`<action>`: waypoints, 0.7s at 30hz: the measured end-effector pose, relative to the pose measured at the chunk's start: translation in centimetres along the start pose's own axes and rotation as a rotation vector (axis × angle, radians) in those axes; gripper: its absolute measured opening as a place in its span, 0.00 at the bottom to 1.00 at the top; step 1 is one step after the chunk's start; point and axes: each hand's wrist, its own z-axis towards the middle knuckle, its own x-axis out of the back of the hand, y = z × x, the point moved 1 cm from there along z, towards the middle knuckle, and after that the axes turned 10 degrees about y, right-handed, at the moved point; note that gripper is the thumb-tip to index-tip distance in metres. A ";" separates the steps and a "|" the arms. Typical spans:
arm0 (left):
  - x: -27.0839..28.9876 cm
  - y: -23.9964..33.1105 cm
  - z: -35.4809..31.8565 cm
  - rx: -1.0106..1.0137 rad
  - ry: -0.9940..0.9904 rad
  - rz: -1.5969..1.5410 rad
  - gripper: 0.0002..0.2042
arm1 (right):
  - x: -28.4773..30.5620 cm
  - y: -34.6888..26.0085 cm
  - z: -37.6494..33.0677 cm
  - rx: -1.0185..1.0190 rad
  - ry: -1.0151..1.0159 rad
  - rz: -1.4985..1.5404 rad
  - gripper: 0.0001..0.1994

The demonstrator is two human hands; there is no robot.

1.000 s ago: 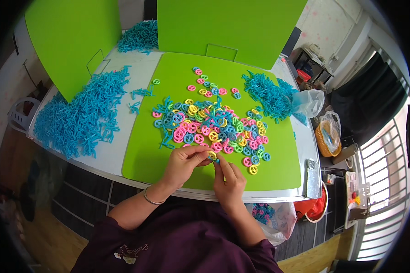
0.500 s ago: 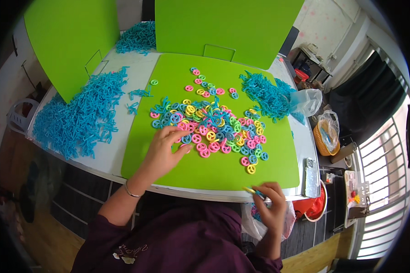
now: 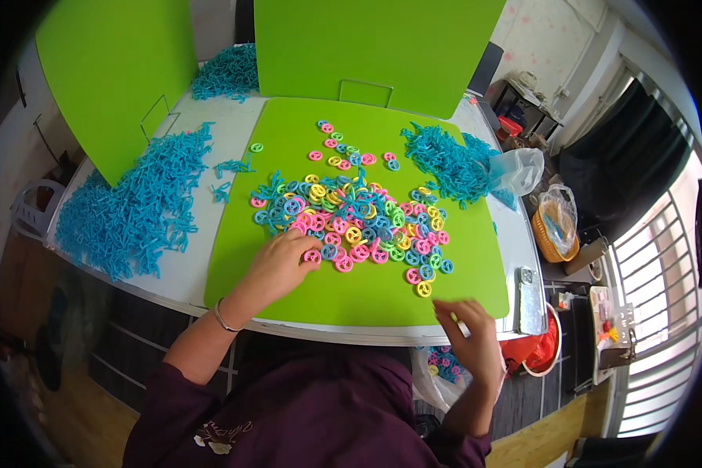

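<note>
A heap of small plastic spoked wheels (image 3: pixel 351 234) in pink, blue, yellow and green lies on the green mat, with a few teal pieces mixed in. At the heap's near left edge, my left hand (image 3: pixel 282 264) has thumb and fingers closed around a pink wheel (image 3: pixel 312 256). My right hand (image 3: pixel 474 331) hovers above the mat's near right edge, fingers apart and nothing in it. Below that hand, past the table edge, a clear plastic bag (image 3: pixel 433 386) holds several coloured pieces.
Teal plastic pieces form a big pile (image 3: pixel 132 207) at left and another (image 3: pixel 452 164) at right, beside a clear bag (image 3: pixel 516 171). Green boards (image 3: pixel 374 47) stand at the back. A phone (image 3: pixel 531 300) lies at the right edge, near a red-lined bin (image 3: pixel 542 351).
My right hand has let go of the yellow and blue piece and moved up slightly, its fingers opening. My left hand has shifted a little down and closed on the pink wheel.
</note>
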 end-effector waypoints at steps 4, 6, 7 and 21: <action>-0.3 -0.8 0.1 -0.019 0.018 -0.068 0.12 | -6.0 0.2 6.6 0.118 0.025 0.068 0.08; -0.4 -0.6 0.6 0.042 -0.003 -0.107 0.12 | -8.2 1.3 9.2 0.141 0.089 0.053 0.08; -0.5 -0.6 0.6 0.047 -0.002 -0.104 0.12 | -9.3 1.7 10.4 0.132 0.109 0.037 0.08; -0.5 -1.0 0.4 0.220 0.024 -0.286 0.09 | -12.8 0.2 13.5 0.154 -0.041 0.131 0.11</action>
